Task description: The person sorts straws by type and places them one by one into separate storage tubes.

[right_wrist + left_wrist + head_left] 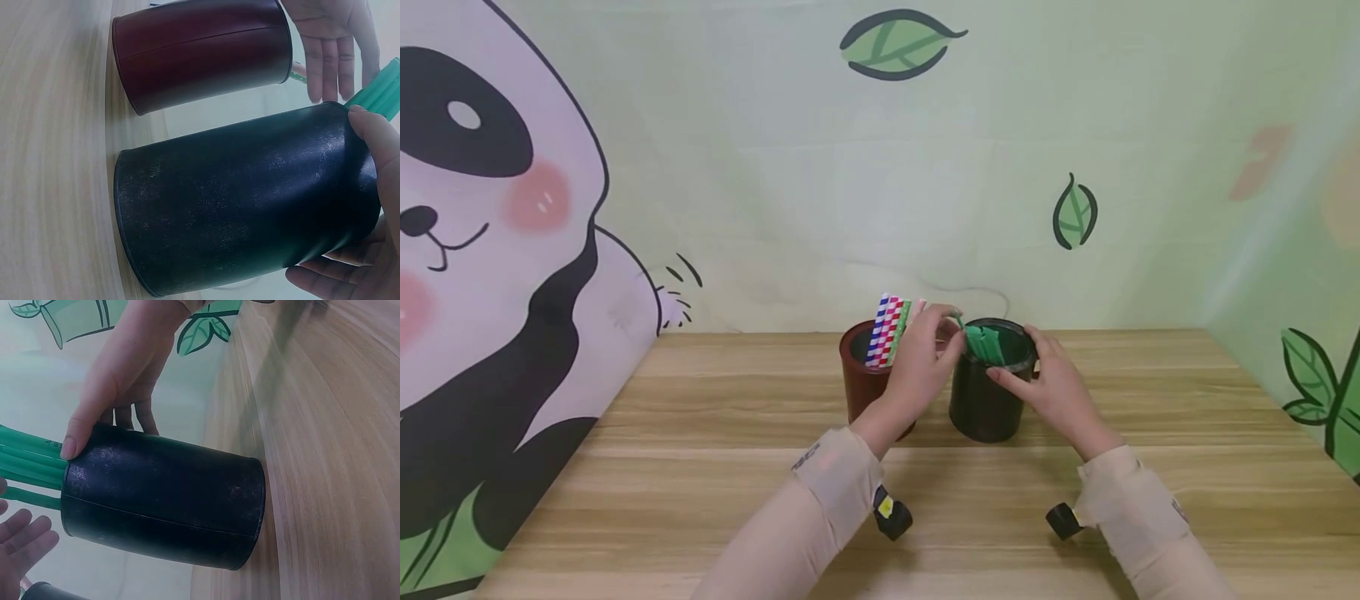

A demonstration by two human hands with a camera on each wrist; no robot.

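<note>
A black cup stands on the wooden table with several green straws in it. My right hand grips this cup, thumb on its rim and fingers round the far side. Just left of it is a brown cup holding striped straws in blue, red and green. My left hand hovers between the two rims, fingers straight beside the green straws. The right wrist view shows the black cup, the brown cup and the left hand, fingers extended. The left wrist view shows the black cup, right hand and green straws.
A cloth backdrop with a panda and leaves rises behind and at both sides of the table. Bare wood lies in front of the cups and to either side. The table's right edge meets the side backdrop.
</note>
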